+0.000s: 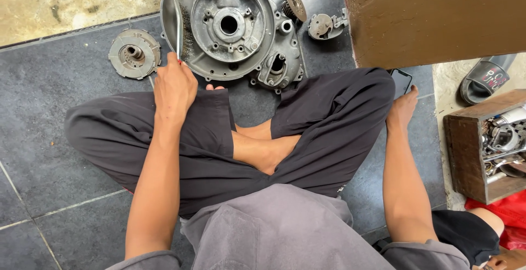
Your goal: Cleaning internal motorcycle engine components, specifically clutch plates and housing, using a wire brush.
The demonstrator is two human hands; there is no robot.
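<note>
Sitting cross-legged on the dark tiled floor [49,133], the person has the left hand [174,86] with fingers closed round a slim metal tool [178,26] whose tip rests on the grey engine casing [230,29]. The casing already lies stripped and open, a round clutch-like part [134,53] set apart to its left and small gears [307,15] to its right; by my reading cleaning is only partly through. The right hand [404,108] rests flat by a phone [401,81], fingers spread, holding nothing. A wooden box [466,155] of metal parts stands right, red plastic [507,209] beneath.
</note>
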